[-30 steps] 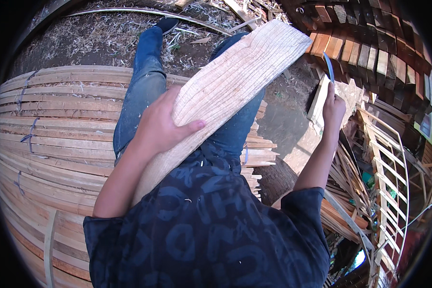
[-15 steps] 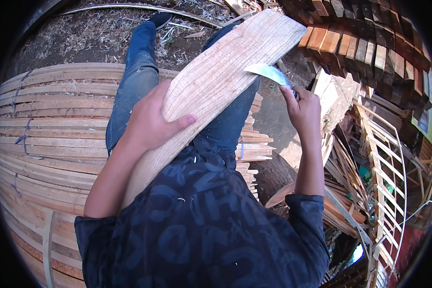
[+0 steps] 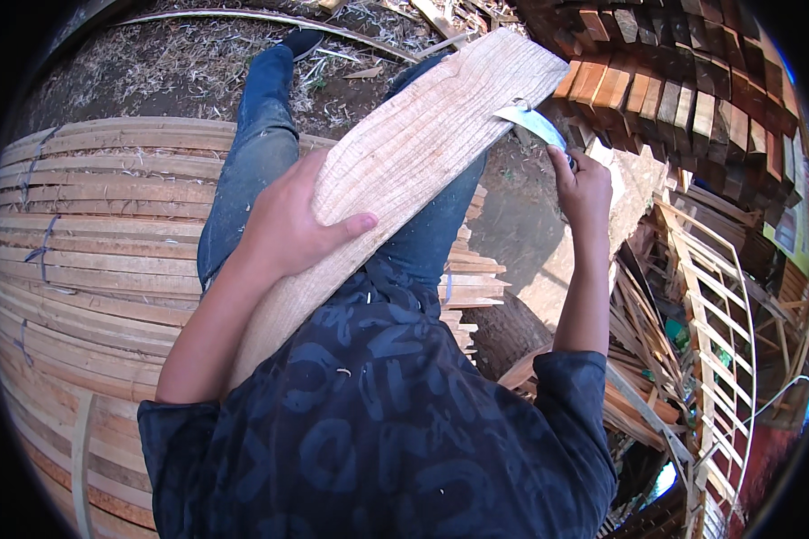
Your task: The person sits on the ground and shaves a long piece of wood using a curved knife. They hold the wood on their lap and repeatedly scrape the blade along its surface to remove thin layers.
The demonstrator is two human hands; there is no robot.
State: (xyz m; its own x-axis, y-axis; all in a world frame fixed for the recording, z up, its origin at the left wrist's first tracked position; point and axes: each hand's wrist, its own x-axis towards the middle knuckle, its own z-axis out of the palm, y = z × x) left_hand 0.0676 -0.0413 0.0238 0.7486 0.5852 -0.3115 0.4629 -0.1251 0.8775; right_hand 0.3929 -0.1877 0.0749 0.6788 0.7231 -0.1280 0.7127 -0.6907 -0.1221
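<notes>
With my left hand [image 3: 288,220] I am gripping a long pale board [image 3: 427,135], my thumb lying across its face and my other fingers curling out of sight past its left edge. The board is slanting from the lower middle of the frame, against my dark patterned shirt [image 3: 377,431], up to the top right of centre, passing over my blue jeans [image 3: 265,157]. My right hand [image 3: 586,193], right of centre, is closing round the handle of a knife [image 3: 539,126], most of that handle hiding in my fist. The curved, bright blade is pointing leftward and overlapping the board's right edge near its upper end, with a small curl of wood [image 3: 519,102] showing just above it. Bundled wooden strips [image 3: 99,235] are filling the left side, bound with thin bluish ties [image 3: 42,252]. Stacked timber [image 3: 670,103] is standing at the upper right, a ladder-like wooden frame [image 3: 706,337] is leaning below it, and pale shavings [image 3: 166,72] are littering the ground at the upper left.
</notes>
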